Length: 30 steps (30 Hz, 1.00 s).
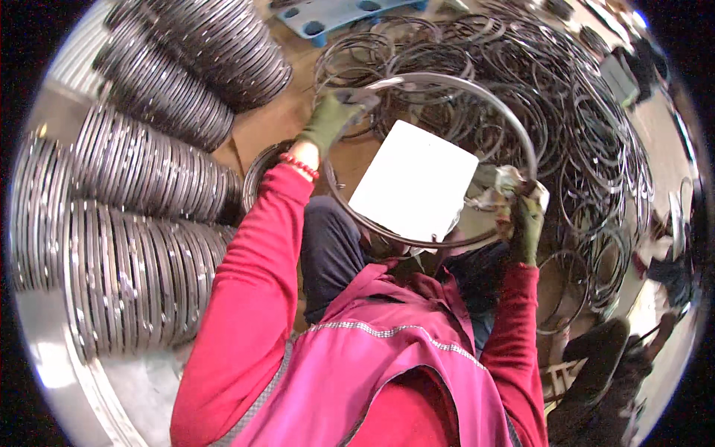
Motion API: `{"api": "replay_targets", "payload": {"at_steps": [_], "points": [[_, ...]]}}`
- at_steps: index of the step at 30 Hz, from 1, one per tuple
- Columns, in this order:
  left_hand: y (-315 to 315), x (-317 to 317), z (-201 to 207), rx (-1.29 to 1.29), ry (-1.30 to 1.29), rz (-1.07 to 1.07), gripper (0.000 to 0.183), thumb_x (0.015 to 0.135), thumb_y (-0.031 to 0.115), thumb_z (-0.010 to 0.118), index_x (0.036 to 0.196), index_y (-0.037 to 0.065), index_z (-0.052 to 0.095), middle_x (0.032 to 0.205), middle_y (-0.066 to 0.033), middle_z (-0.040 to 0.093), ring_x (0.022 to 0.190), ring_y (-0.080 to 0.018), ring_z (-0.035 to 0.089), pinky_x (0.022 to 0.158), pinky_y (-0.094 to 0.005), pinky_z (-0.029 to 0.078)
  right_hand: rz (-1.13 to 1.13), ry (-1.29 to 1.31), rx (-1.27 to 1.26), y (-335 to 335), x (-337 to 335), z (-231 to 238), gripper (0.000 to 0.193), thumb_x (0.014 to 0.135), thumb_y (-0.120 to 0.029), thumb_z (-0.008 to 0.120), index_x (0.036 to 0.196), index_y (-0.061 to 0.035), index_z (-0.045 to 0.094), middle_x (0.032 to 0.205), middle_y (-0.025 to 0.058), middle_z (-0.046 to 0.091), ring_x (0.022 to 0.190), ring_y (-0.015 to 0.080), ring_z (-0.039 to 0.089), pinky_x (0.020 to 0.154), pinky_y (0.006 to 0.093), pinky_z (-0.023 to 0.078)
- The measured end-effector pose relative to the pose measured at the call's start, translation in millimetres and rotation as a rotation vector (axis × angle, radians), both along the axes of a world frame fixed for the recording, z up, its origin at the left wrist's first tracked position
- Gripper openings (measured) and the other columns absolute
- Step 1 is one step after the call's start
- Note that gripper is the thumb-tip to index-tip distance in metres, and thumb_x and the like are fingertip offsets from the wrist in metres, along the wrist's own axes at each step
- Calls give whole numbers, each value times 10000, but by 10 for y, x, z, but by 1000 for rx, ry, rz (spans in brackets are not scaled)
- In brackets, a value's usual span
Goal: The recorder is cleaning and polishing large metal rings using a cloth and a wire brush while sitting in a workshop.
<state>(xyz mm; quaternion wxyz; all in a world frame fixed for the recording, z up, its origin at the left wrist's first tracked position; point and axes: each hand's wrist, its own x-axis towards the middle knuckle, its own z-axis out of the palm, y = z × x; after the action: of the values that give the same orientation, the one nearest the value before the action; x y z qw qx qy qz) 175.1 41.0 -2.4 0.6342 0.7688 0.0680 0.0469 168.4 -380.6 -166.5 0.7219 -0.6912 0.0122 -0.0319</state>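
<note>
A large dark metal ring is held up in front of me, over my lap. My left hand, in a green glove, grips the ring's upper left side. At its right side, my gloved right hand is closed around a pale, crumpled rag pressed against the rim; its fingers are partly hidden. Through the ring I see a white rectangular panel, just in front of my knees and below the ring.
Long stacks of metal rings line the left side. A tangled heap of loose rings covers the floor ahead and to the right. At the far edge lies a blue pallet. Part of another person shows at the lower right.
</note>
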Motion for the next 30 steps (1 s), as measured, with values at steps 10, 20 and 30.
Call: {"api": "replay_targets", "payload": {"at_steps": [10, 20, 30], "points": [[-169, -477, -411, -107, -396, 38, 728, 774, 200, 727, 1368, 60, 330, 1316, -91, 443, 1158, -183, 460, 990, -302, 366, -363, -543, -595, -1158, 82, 687, 344, 905, -167, 447, 1200, 10, 454, 1047, 104, 559, 848, 240, 561, 751, 357, 489], [-1136, -1470, -1575, -1224, 274, -70, 369, 926, 337, 468, 1264, 188, 456, 1266, -8, 516, 1033, -186, 538, 848, -371, 433, -163, -157, 15, 367, -695, 2134, 429, 945, -306, 418, 1302, -69, 431, 1195, 78, 504, 1054, 206, 506, 858, 373, 453], [-568, -1301, -510, -1809, -402, 167, 230, 894, 302, 566, 896, 73, 586, 822, -78, 642, 743, -214, 634, 770, -389, 528, 137, -624, -226, 1510, -508, 2123, 547, 878, -337, 574, 1305, -38, 407, 1202, 96, 497, 1038, 183, 501, 871, 363, 443]]}}
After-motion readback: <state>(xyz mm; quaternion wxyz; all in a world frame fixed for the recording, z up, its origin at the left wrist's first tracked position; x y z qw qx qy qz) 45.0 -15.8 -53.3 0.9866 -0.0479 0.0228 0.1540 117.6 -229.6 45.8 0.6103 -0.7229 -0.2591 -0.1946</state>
